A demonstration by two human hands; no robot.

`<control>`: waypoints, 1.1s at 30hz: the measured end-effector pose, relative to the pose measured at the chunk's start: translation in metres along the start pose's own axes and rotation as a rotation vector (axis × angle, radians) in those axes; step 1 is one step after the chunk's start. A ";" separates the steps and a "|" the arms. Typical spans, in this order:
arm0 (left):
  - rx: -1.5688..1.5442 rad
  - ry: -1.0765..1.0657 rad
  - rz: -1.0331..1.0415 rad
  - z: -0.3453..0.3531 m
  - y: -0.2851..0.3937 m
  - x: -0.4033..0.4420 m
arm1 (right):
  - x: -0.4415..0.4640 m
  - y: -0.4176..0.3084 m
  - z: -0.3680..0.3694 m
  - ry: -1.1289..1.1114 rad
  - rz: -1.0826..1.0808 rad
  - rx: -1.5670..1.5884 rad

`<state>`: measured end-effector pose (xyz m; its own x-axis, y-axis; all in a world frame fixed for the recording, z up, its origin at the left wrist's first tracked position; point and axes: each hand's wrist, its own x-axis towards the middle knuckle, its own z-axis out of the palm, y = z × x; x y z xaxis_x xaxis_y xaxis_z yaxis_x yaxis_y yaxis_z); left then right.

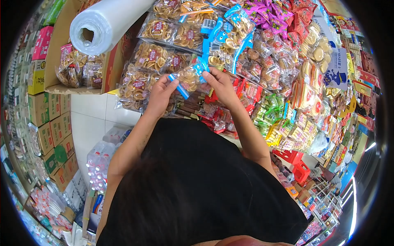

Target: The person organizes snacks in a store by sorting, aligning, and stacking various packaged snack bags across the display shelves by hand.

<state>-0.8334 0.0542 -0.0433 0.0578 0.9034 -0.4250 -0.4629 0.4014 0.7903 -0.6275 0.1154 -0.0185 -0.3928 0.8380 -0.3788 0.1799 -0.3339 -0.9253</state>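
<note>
Pinched with left hand [161, 93] and right hand [222, 85], by thumbs and fingers, onto the blue ends of a snack packet [188, 78], held over the stacked snack bags [152, 56]. Better to press lightly, only on these ends, so as not to break the round pieces visible through the clear middle. Farther to the left, see also a cardboard box [112, 73] with clear bags [74, 69] of brown snacks inside, below a plastic roll [113, 25].
</note>
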 end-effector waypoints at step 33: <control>0.000 0.016 0.009 -0.001 -0.004 0.003 | 0.002 0.003 0.000 -0.007 -0.004 -0.005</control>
<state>-0.8326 0.0547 -0.0485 0.0396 0.9044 -0.4249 -0.4636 0.3933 0.7939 -0.6273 0.1162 -0.0218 -0.3996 0.8366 -0.3748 0.1827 -0.3279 -0.9269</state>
